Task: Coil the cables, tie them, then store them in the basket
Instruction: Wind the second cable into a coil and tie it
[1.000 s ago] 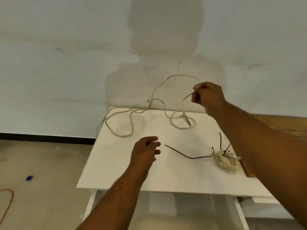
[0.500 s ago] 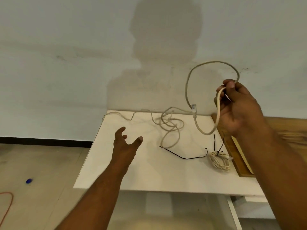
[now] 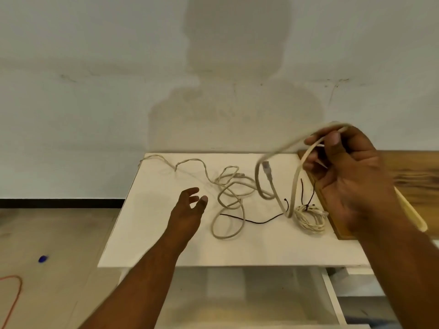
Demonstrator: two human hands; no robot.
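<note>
The right hand (image 3: 349, 172) pinches a loop of the cable (image 3: 228, 200) above the desk's (image 3: 152, 233) right edge; the rest sprawls mid-desk. The left hand (image 3: 187, 210) hovers, fingers spread. A tied coil (image 3: 311, 217) lies near the right edge.

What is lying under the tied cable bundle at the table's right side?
The tied cable bundle rests on the white table, beside the wooden tray. A black tie crosses its top; anything beneath is hidden.

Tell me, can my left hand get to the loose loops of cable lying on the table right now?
Probably yes. The left hand is open and empty, hovering over the white table just left of the loose cable loops. Nothing lies between them; the right hand holds the cable's other end up, well off to the side.
</note>
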